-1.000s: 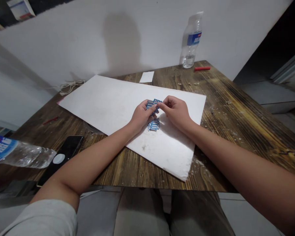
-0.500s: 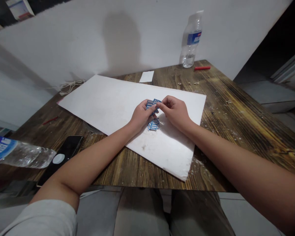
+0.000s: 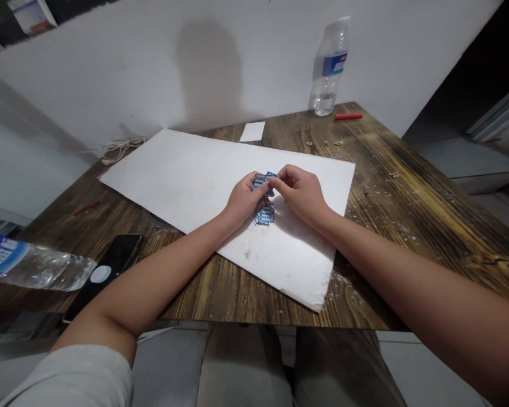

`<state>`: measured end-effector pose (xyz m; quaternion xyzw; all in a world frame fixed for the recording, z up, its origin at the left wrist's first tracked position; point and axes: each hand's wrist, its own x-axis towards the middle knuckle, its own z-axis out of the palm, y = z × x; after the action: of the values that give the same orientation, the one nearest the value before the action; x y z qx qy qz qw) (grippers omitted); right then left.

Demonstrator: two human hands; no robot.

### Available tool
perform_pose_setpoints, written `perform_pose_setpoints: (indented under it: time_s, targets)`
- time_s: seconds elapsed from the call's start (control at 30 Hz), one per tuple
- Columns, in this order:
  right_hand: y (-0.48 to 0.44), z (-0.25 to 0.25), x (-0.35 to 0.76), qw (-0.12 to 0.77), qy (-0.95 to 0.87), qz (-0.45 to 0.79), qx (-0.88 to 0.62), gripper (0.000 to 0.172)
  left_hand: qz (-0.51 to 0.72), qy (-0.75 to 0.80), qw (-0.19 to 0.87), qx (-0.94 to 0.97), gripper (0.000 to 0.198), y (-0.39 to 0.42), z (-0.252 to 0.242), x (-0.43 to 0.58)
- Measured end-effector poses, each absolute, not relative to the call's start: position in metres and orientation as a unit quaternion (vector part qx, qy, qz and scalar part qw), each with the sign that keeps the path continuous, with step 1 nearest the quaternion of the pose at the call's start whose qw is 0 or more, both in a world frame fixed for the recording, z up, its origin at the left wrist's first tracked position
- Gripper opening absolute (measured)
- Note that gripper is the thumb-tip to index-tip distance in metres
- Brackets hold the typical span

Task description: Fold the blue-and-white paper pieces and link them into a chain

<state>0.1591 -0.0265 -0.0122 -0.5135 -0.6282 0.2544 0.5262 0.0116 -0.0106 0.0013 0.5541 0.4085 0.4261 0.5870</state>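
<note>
Half-closed left hand (image 3: 244,199) and right hand (image 3: 302,192) pinch blue-edged paper pieces (image 3: 261,181), partly hidden, mid-way on the white board (image 3: 173,181), far from its edges

A plain room, perhaps a home work corner: scuffed wood-grain table (image 3: 390,226), bare white wall (image 3: 110,73), plastic water bottle (image 3: 328,73).

"What's under the left hand (image 3: 242,199)?"

"Blue pieces (image 3: 261,181), partly covered by fingers, too small to make out."

"And at nine o'clock?"

"A bottle (image 3: 34,267), cut off by the picture's edge. At eleven o'clock, a box (image 3: 29,12), cut off too."
</note>
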Motion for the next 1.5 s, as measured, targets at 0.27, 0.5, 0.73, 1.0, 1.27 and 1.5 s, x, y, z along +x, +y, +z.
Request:
perform_pose_setpoints:
  time_s: [0.27,0.5,0.73,1.0,1.27,1.5]
  targets:
    - [-0.025,-0.012,0.158,0.5,-0.631,0.278,-0.525,0.026,0.416,0.402,0.566,0.587,0.017,-0.007,-0.005,0.009]
    - [-0.026,-0.013,0.158,0.492,-0.63,0.281,-0.531,0.026,0.416,0.405,0.562,0.589,0.019,-0.005,-0.007,0.009]
    - [-0.026,-0.012,0.158,0.485,-0.633,0.278,-0.536,0.025,0.414,0.4,0.56,0.596,0.019,-0.005,-0.007,0.008]
    - [-0.025,-0.013,0.157,0.484,-0.635,0.277,-0.535,0.025,0.419,0.397,0.56,0.595,0.018,-0.005,-0.009,0.008]
    - [-0.026,-0.012,0.157,0.479,-0.636,0.28,-0.537,0.024,0.414,0.403,0.554,0.599,0.016,-0.005,-0.008,0.009]
    - [-0.026,-0.012,0.157,0.475,-0.638,0.28,-0.537,0.024,0.416,0.397,0.556,0.6,0.015,-0.004,-0.01,0.008]
